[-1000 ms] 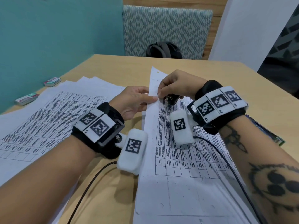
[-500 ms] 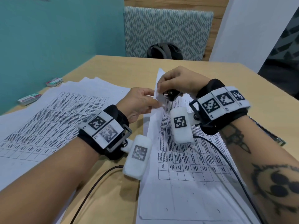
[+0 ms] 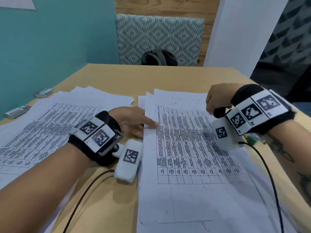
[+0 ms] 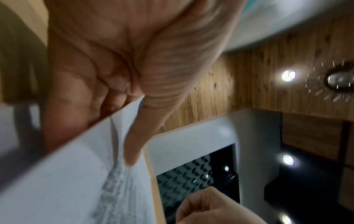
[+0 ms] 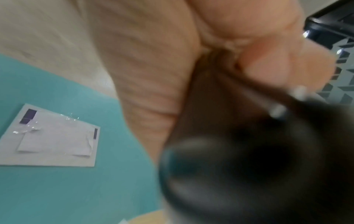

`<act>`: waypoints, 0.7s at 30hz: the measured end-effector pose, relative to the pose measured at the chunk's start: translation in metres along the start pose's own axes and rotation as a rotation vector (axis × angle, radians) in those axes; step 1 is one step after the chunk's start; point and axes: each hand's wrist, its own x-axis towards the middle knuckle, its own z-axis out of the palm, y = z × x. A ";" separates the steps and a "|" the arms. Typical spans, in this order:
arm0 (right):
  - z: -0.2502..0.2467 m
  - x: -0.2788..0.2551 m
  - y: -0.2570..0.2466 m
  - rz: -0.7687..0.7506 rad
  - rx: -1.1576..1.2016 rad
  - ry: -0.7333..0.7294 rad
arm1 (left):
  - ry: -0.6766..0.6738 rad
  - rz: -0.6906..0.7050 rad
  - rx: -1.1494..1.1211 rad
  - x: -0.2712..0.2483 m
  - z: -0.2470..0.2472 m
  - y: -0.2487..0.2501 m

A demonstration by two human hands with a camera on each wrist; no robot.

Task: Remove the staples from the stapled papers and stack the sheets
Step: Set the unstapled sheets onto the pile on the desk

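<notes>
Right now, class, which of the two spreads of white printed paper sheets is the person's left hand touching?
The right-hand spread of printed sheets: the left hand lays a finger on its left edge; the left-hand spread lies untouched.

Head view down over the table (image 3: 168, 76); wrist views close along the palms, sharing the papers (image 3: 185, 148).

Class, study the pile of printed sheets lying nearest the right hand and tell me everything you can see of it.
The white paper pile printed with a black table grid lies flat on the light wooden table, running away from the viewer. Several sheets show, their far corners fanned slightly out of line. The near part of the top sheet is blank and faintly creased. The left hand rests its straight fingers on the pile's left edge. The right hand hovers over its far right part, gripping a small black tool.
</notes>
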 end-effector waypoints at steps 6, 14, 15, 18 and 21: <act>0.007 -0.017 0.016 0.010 -0.062 0.019 | 0.215 0.167 0.172 -0.023 -0.007 0.017; 0.004 -0.036 0.025 0.034 -0.012 -0.015 | 0.545 0.446 0.256 -0.093 -0.041 0.095; 0.003 -0.038 0.025 0.021 -0.023 -0.015 | 0.584 0.457 0.277 -0.101 -0.047 0.103; -0.002 -0.045 0.024 0.026 0.051 0.034 | 0.682 0.468 0.306 -0.128 -0.067 0.120; -0.003 -0.053 0.022 -0.010 0.085 0.071 | 0.759 0.466 0.395 -0.158 -0.083 0.129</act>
